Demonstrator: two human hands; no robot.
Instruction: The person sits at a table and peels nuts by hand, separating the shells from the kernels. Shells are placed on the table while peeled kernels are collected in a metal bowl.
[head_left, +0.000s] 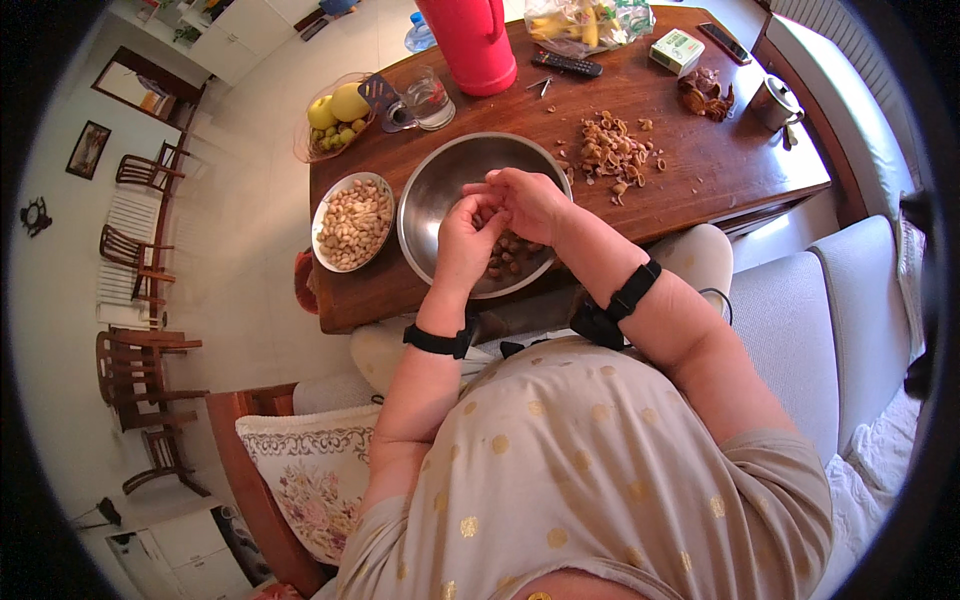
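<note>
Both hands meet over a wide steel bowl (431, 176) that holds dark brown nuts in their shells (511, 255) at its near side. My left hand (469, 240) has its fingers curled, with brown nuts partly showing in it. My right hand (529, 202) touches the left one at the fingertips; whether it grips anything is hidden. A white bowl (316, 238) of pale shelled kernels (356, 221) stands left of the steel bowl. On the tabletop to the right lies a pile of empty, broken brown shells (611, 150).
Along the far side of the wooden table (720, 176) stand a fruit basket (301, 139), a glass mug (431, 105), a red jug (480, 52), a remote control (568, 64), a plastic bag of bananas (589, 26), a small box (676, 51), a phone (724, 43) and a lidded metal cup (776, 103).
</note>
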